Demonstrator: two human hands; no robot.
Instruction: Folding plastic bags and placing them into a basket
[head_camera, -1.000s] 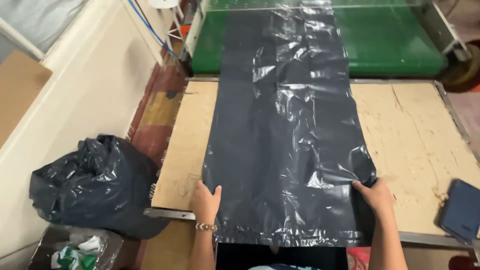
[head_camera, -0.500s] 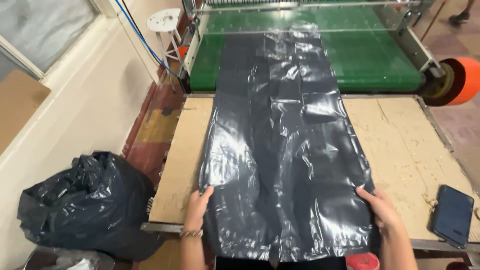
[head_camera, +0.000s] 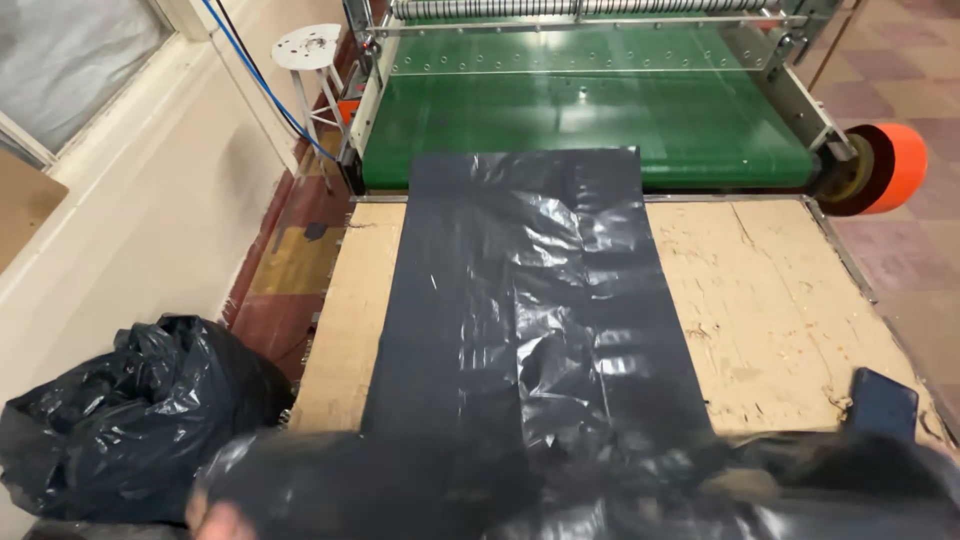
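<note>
a machine with a green conveyor belt (head_camera: 590, 120) fills the top of the view, a metal roller along its far edge and an orange roll (head_camera: 893, 165) at its right end. against it stands a work table topped with worn cardboard (head_camera: 770, 310), scuffed and torn in places. the black plastic sheet (head_camera: 540, 320) runs down the middle of the table, its far end lying on the near edge of the belt, its near end lifted into a blurred, bunched fold across the bottom of the view. on the floor left of the table sits a filled black rubbish bag (head_camera: 110, 420), beside a cream wall. a small white round stool (head_camera: 307, 47) stands left of the machine, with a blue cable hanging past it. a dark phone (head_camera: 884, 403) lies on the table's right near corner. only a sliver of the left hand (head_camera: 215, 520) shows under the raised plastic; whether it grasps the sheet cannot be told. the right hand is hidden behind the fold.
</note>
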